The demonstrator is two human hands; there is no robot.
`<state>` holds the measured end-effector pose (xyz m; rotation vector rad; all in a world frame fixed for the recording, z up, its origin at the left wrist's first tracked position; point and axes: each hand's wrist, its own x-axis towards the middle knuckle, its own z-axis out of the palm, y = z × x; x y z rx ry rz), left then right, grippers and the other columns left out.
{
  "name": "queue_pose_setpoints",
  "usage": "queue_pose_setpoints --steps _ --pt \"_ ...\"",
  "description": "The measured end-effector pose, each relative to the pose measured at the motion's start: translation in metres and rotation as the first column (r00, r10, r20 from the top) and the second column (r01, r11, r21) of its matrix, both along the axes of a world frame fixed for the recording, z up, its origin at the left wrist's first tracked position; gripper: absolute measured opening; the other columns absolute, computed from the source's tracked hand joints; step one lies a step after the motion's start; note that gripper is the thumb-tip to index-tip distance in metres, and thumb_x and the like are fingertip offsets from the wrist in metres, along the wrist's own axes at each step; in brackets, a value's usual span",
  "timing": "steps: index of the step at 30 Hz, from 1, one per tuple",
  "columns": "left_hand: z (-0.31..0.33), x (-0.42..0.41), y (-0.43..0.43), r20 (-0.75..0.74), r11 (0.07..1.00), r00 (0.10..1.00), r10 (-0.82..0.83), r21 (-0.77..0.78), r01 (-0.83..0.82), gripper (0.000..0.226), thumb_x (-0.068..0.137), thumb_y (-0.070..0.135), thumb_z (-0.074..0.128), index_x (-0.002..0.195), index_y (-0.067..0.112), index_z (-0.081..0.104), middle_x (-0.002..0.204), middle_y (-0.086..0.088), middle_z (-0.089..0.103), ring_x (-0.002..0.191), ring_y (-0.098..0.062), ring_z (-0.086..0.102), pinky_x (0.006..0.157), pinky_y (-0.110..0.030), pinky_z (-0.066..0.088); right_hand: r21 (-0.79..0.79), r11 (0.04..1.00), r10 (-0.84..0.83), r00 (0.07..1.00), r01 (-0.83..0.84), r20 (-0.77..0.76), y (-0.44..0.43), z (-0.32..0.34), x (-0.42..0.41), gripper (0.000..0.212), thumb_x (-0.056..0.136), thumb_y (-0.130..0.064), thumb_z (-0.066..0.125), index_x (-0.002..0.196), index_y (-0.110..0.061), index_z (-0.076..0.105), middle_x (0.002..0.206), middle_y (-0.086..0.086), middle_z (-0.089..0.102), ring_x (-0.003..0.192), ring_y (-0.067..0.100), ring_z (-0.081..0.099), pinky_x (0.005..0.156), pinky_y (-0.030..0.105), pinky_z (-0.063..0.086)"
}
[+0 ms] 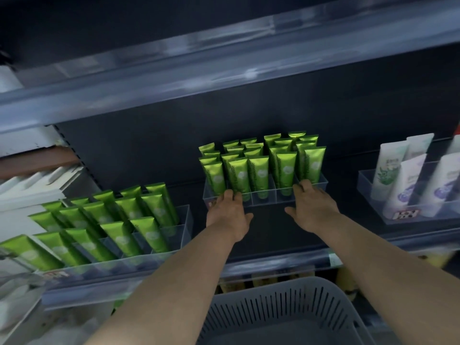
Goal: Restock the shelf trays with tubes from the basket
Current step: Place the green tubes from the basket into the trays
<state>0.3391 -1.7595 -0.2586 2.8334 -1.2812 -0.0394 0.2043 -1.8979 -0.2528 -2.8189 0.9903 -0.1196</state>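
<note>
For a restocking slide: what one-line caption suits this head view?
Left hand and right hand touch the front of a clear tray of green tubes, grey basket below.

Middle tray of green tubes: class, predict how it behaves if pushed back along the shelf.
The tray looks like rigid clear plastic, so it should slide without flexing. Its tubes stand tall and packed, so it is probably heavy and they may wobble.
</note>
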Motion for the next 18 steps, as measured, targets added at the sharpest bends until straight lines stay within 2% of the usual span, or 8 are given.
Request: queue_pose_setpoints --steps 4,10,18 --pt "0.004 -0.002 0.001 -0.019 1.0 1.0 0.0 0.014 0.0 0.065 0.094 0.05 0.044 0.145 0.015 0.028 0.141 -0.007 0.031 0.132 -0.028 0.033 0.11 -0.044 0.032 -0.004 1.0 0.004 0.999 -0.004 -0.044 -0.001 0.005 -0.002 0.059 0.094 -0.048 0.047 0.139 -0.011 0.035 0.136 0.005 0.034 0.119 0.026 0.045 0.09 0.034 0.042" --pt "0.001 -0.015 0.013 -0.008 1.0 1.0 -0.017 -0.004 0.017 0.07 0.091 0.056 0.045 0.145 0.016 0.027 0.142 -0.006 0.03 0.132 -0.027 0.032 0.109 -0.041 0.033 0.011 1.0 0.0 0.998 0.001 -0.06 0.005 0.008 -0.01 0.063 0.093 -0.05 0.048 0.141 -0.012 0.034 0.138 0.005 0.033 0.124 0.025 0.042 0.09 0.035 0.044" --pt "-0.001 -0.041 0.038 0.017 0.999 0.999 -0.037 -0.032 0.037 0.071 0.09 0.056 0.046 0.145 0.015 0.028 0.14 -0.006 0.031 0.132 -0.027 0.032 0.109 -0.043 0.033 0.001 1.0 -0.013 0.997 0.013 -0.074 0.029 0.008 -0.034 0.059 0.093 -0.049 0.05 0.136 -0.011 0.038 0.131 0.005 0.034 0.119 0.025 0.045 0.085 0.036 0.047"
